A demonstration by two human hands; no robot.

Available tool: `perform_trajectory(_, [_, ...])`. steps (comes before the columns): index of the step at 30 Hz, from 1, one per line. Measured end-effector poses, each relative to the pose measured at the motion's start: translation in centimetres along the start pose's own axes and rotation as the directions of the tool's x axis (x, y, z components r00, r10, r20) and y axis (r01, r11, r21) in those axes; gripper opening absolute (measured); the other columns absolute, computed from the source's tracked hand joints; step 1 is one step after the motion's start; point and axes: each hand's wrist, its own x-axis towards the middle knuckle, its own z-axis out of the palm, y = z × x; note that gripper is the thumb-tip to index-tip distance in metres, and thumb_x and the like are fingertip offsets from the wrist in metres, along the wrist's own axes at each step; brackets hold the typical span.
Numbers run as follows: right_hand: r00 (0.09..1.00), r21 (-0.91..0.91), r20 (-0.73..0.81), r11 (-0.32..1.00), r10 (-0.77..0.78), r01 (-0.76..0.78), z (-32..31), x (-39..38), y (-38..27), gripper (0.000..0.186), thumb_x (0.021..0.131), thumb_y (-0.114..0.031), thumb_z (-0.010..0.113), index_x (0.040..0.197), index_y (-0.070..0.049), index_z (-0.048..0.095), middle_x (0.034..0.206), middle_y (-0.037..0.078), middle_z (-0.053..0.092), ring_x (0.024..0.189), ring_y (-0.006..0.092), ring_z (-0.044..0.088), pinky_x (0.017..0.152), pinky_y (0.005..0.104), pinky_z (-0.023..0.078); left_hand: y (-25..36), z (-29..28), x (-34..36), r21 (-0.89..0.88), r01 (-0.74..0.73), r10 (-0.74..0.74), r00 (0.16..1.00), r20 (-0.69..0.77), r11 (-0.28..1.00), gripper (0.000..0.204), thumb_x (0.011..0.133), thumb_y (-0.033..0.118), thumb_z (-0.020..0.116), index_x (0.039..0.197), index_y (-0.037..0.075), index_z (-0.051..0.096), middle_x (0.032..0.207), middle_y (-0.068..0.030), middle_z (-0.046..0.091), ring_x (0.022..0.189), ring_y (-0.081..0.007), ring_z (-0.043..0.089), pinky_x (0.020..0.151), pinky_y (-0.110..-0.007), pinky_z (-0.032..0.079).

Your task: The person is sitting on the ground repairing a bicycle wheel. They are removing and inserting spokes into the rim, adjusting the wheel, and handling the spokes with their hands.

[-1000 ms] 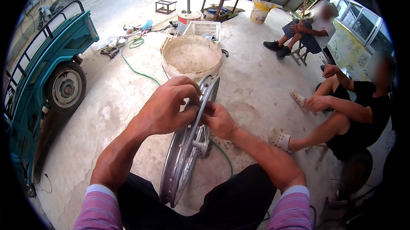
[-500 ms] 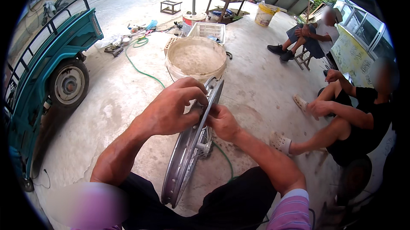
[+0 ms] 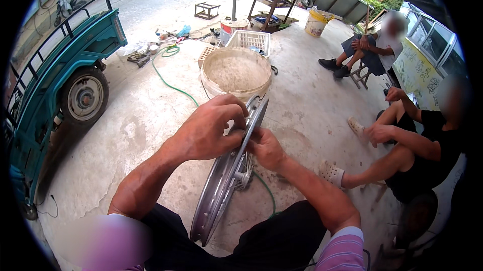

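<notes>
A bare metal spoked wheel rim [image 3: 214,203] stands tilted between my knees, without a tyre. My left hand [image 3: 214,127] is closed at its upper part, with thumb and bent fingers meeting on the outer channel. From the other side, my right hand [image 3: 268,149] grips the rim's edge by the spokes, its fingertips partly hidden behind the metal. Any small part pinched between the fingers is not visible. The hub [image 3: 243,176] with thin spokes shows below my right hand. Just beyond the wheel stands a wide round tub [image 3: 209,84] with a dusty, pale top.
A green hose [image 3: 176,86] runs over the concrete floor behind the wheel. At left stands a teal cargo tricycle [image 3: 83,44]. Two people sit at right, one's clog [image 3: 332,174] close to my right arm. A white crate [image 3: 266,39] and perforated brick [image 3: 205,55] lie beyond the tub.
The view has shifted slightly, so the surroundings sit a little farther right and lower. Both hands stay at the same part of the rim, with little visible finger movement.
</notes>
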Motion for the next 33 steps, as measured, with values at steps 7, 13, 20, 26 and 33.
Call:
perform_trajectory(7, [0.999, -0.006, 0.032, 1.0, -0.006, 0.006, -0.42, -0.05, 0.29, 0.029, 0.1, -0.015, 0.06, 0.126, -0.002, 0.06, 0.106, -0.001, 0.063, 0.091, 0.0062, 0.057, 0.081, 0.0231, 0.048, -0.24, 0.09, -0.1, 0.008, -0.041, 0.041, 0.999, -0.011, 0.999, 0.009, 0.077, 0.001, 0.069, 0.086, 0.0, 0.066, 0.108, -0.0122, 0.063, 0.096, -0.0245, 0.065, 0.078, -0.035, 0.055])
perform_trajectory(13, [0.999, -0.012, 0.038, 1.0, -0.008, 0.008, -0.49, -0.09, 0.13, 0.029, 0.1, -0.015, 0.061, 0.126, -0.002, 0.06, 0.107, -0.001, 0.064, 0.095, 0.0074, 0.059, 0.085, 0.0247, 0.049, -0.48, 0.19, -0.11, -0.001, -0.066, 0.066, 0.998, -0.021, 0.998, 0.009, 0.077, 0.002, 0.07, 0.085, 0.001, 0.066, 0.108, -0.0115, 0.064, 0.095, -0.0236, 0.065, 0.077, -0.034, 0.055])
perform_trajectory(20, [1.0, -0.028, 0.031, 1.0, -0.004, 0.005, -0.44, 0.05, 0.27, 0.03, 0.1, -0.015, 0.06, 0.127, -0.003, 0.061, 0.099, -0.004, 0.061, 0.084, 0.0048, 0.053, 0.075, 0.0219, 0.045, -0.13, -0.09, 0.04, -0.01, -0.018, 0.018, 1.0, -0.011, 1.0, 0.009, 0.078, 0.003, 0.07, 0.085, 0.001, 0.066, 0.108, -0.0116, 0.064, 0.094, -0.0231, 0.066, 0.074, -0.033, 0.055])
perform_trajectory(26, [1.0, -0.023, 0.016, 0.999, -0.022, 0.023, -0.22, 0.04, 0.15, 0.032, 0.1, -0.017, 0.061, 0.128, -0.002, 0.061, 0.096, -0.005, 0.061, 0.08, 0.0046, 0.051, 0.073, 0.0217, 0.044, -0.26, -0.03, 0.11, -0.002, -0.053, 0.053, 0.999, -0.01, 0.999, 0.008, 0.078, 0.002, 0.07, 0.084, 0.001, 0.066, 0.106, -0.0114, 0.065, 0.093, -0.0228, 0.066, 0.073, -0.032, 0.055])
perform_trajectory(33, [1.0, -0.021, -0.002, 1.0, -0.004, 0.004, -0.12, 0.16, 0.13, 0.027, 0.099, -0.018, 0.062, 0.122, -0.002, 0.063, 0.093, -0.005, 0.06, 0.079, 0.0046, 0.051, 0.071, 0.0215, 0.043, -0.25, -0.1, -0.12, -0.021, -0.059, 0.058, 0.998, -0.03, 0.998, 0.007, 0.077, 0.002, 0.069, 0.081, 0.0, 0.065, 0.105, -0.012, 0.065, 0.093, -0.0236, 0.066, 0.074, -0.033, 0.056])
